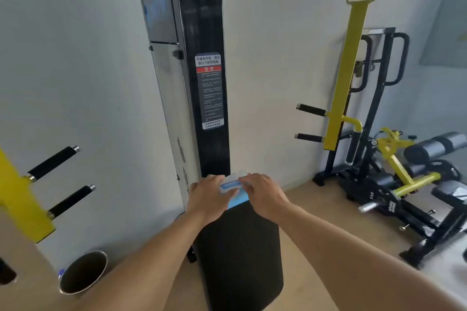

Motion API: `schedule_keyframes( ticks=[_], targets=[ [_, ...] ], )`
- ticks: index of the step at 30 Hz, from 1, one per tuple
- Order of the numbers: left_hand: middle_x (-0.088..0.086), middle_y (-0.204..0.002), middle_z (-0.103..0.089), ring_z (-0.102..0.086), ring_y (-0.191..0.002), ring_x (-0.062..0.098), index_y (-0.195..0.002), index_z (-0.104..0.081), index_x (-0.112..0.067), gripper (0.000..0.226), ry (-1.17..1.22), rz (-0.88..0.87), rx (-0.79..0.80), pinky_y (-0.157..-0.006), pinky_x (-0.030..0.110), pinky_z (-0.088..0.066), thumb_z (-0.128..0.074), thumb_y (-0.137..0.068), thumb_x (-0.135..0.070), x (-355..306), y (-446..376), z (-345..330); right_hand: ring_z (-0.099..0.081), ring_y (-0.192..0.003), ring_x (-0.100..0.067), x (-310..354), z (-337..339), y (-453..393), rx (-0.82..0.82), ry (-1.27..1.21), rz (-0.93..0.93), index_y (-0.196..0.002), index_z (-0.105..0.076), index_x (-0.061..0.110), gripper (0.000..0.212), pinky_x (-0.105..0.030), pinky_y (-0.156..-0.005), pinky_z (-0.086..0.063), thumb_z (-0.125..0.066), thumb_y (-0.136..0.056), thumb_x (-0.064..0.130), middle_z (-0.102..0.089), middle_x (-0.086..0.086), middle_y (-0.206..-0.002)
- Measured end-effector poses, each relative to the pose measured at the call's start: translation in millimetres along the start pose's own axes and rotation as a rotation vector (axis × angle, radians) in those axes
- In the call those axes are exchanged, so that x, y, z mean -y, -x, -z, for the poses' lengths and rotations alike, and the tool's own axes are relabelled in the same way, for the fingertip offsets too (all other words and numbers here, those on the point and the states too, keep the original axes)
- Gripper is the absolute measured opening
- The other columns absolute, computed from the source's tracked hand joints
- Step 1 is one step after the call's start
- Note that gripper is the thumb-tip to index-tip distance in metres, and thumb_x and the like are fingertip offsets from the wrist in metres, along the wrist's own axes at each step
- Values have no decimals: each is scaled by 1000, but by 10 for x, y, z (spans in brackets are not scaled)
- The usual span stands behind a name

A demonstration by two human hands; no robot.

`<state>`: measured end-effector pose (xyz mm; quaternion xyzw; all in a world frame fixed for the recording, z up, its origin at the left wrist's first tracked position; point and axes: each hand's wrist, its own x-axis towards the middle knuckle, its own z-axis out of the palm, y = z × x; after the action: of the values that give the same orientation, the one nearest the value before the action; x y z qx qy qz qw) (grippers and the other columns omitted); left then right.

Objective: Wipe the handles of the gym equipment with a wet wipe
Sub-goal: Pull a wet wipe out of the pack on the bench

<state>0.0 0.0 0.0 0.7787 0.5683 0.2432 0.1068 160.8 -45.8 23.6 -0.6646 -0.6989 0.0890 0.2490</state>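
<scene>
A blue and white pack of wet wipes point(231, 188) lies at the far end of a black padded seat point(240, 255). My left hand point(207, 194) holds the pack's left side. My right hand point(262, 190) pinches at the pack's top near its flap; what its fingertips hold is hidden. Black foam handles point(51, 163) point(70, 201) stick out of a yellow frame at the left. Two more black handles point(312, 110) point(309, 137) project from the yellow post point(346, 78) at the right.
A black machine column point(202, 58) with a warning label stands against the white wall behind the seat. A metal bin point(83, 272) sits on the floor at lower left. A black and yellow bench machine point(404, 179) fills the right side.
</scene>
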Motion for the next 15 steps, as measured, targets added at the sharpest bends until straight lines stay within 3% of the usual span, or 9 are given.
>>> schedule_keyframes(
  ticks=[4,10,15],
  targets=[
    [-17,-106,-52,-51,-103,5,-122,-59,-32,45,43,-1,-5,-100,28,-33,-58,-90,-63,124,-99,-53,-49,-120,-16,-62,-93,-165,50,150,40,-141,-55,29,36,-33,-102,-51,-53,-105,25,-54,4,-137],
    [-14,-120,-57,-57,-107,10,-130,-51,-37,56,197,31,-48,-103,27,-40,-68,-83,-62,248,-119,-241,-38,-131,-22,-23,27,-438,278,187,-12,-155,-32,34,50,-40,-107,-45,-44,-106,32,-39,3,-151],
    [-14,-117,-60,-60,-106,13,-125,-47,-40,53,223,-12,-62,-101,34,-50,-68,-82,-64,282,-110,-279,-43,-123,-21,1,85,-521,368,208,21,-145,-42,43,45,-42,-105,-45,-47,-104,26,-46,3,-140]
  ],
)
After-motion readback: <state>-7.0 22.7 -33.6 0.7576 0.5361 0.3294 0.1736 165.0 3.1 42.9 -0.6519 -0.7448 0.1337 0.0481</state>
